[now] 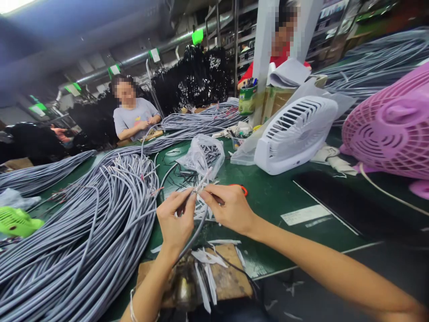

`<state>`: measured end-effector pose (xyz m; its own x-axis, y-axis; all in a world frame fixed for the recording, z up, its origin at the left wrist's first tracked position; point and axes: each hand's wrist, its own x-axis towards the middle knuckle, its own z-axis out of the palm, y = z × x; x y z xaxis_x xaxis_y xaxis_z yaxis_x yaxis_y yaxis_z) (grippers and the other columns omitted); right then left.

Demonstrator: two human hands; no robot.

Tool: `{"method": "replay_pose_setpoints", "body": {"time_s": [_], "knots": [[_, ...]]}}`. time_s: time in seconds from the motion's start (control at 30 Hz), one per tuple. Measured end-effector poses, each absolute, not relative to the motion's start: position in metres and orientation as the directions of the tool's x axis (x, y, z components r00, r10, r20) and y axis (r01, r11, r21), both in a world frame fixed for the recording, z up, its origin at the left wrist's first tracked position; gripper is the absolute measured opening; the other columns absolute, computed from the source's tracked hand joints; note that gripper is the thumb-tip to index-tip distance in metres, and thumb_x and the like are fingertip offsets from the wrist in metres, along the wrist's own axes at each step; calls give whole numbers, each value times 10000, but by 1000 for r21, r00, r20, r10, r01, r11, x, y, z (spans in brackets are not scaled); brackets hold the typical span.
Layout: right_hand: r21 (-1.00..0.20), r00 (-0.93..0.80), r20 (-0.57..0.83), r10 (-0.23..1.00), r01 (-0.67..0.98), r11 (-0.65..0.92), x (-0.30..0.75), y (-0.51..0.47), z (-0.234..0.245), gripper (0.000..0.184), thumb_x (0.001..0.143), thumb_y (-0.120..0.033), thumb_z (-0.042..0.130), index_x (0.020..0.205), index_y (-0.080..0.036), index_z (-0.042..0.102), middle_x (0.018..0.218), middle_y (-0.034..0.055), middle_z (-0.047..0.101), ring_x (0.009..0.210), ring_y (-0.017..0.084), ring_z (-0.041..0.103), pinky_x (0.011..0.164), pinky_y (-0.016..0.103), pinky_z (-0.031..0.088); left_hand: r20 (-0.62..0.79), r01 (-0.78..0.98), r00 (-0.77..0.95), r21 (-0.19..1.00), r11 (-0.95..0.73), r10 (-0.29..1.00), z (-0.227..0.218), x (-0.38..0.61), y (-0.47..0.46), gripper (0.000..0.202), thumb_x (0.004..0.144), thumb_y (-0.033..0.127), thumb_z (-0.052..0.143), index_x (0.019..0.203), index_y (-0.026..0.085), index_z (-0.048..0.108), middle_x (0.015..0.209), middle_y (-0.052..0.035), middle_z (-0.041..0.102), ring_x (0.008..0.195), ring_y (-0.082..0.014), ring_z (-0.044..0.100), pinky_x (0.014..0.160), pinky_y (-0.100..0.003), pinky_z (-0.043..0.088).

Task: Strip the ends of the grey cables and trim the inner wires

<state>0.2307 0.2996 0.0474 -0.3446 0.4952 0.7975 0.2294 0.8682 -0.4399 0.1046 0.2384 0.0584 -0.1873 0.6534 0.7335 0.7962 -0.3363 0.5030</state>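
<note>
My left hand [177,214] and my right hand [226,203] meet over the green table, thumbs and forefingers pinched close together. Between them is the end of a grey cable [200,223], whose length runs down past my left wrist. The fine detail at the fingertips is too small to make out. Behind my hands a clear plastic bag [211,154] holds many short dark pieces, and more dark pieces [184,176] lie loose beside it. Something with an orange-red handle [244,189] shows partly behind my right hand.
A large bundle of grey cables [100,223] covers the left side. A white fan [296,134] and a pink fan [392,129] stand on the right, near a black mat [348,205]. White strips lie on a brown board [231,273] below my hands. Another person [136,114] works across the table.
</note>
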Motion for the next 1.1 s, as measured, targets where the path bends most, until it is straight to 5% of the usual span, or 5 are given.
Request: {"method": "replay_pose_setpoints", "body": {"time_s": [0.13,0.53,0.9,1.1], "knots": [[-372,-272,868,415,198,907,237,300,54,199,857,-166,481,754,-121,645,602,30,613,495,93,514,509,195,390,742,786,-229,523,-331,630,62,104,233,156,791,198,569,860,150,700,619,6,585,484,-74,436,465,-194,349],[-289,-224,904,363,304,908,236,297,52,207,836,-179,511,698,-137,659,605,31,643,521,109,563,519,209,402,805,837,-168,421,-349,569,63,106,230,131,778,158,584,852,137,690,583,20,555,443,-58,405,428,-181,337],[-618,-266,739,619,99,780,232,294,53,313,858,-222,467,581,-141,588,491,-15,502,439,73,415,437,195,336,868,905,-38,240,-351,495,59,110,233,157,770,116,577,874,145,691,630,-15,638,462,-72,508,462,-186,404],[-298,-203,913,354,259,919,230,292,41,250,853,-181,477,679,-139,651,545,22,582,478,90,488,490,204,375,775,881,-116,369,-296,621,63,110,233,148,776,176,558,811,154,701,551,10,606,418,-77,497,417,-187,391]]}}
